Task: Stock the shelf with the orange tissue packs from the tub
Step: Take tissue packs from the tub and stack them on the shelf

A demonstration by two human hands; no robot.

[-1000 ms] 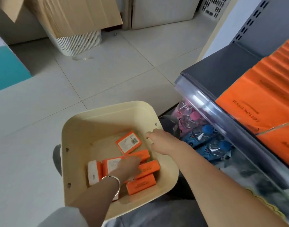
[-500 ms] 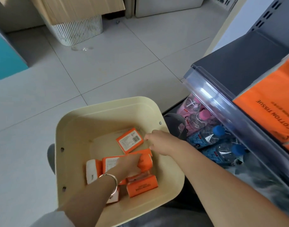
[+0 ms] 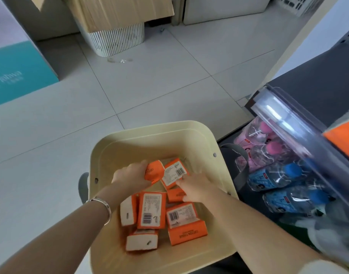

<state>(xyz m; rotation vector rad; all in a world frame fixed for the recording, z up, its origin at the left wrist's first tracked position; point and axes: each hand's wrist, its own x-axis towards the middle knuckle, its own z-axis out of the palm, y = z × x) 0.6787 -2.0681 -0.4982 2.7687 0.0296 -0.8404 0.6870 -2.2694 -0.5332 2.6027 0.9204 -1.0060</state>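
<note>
A cream plastic tub (image 3: 130,141) sits in front of me with several orange tissue packs (image 3: 151,210) lying loose on its bottom. My left hand (image 3: 130,177) grips one orange pack (image 3: 154,171) lifted above the others. My right hand (image 3: 195,186) reaches into the tub with its fingers curled on a barcode-labelled pack (image 3: 174,173) and another orange pack (image 3: 176,194) under it. At the right edge stands the dark shelf (image 3: 317,91), where the corner of an orange tissue pack (image 3: 343,139) shows.
Below the shelf's clear front rail (image 3: 288,123) lie bottles with pink (image 3: 264,143) and blue (image 3: 278,177) labels. A teal box (image 3: 17,74) stands at the left, and a white ribbed basket (image 3: 116,40) holding cardboard stands at the back. Pale tiled floor lies between them.
My left hand has lifted an orange pack off the pile and moved it toward the tub's far side. My right hand has come down from the rim onto the packs.
</note>
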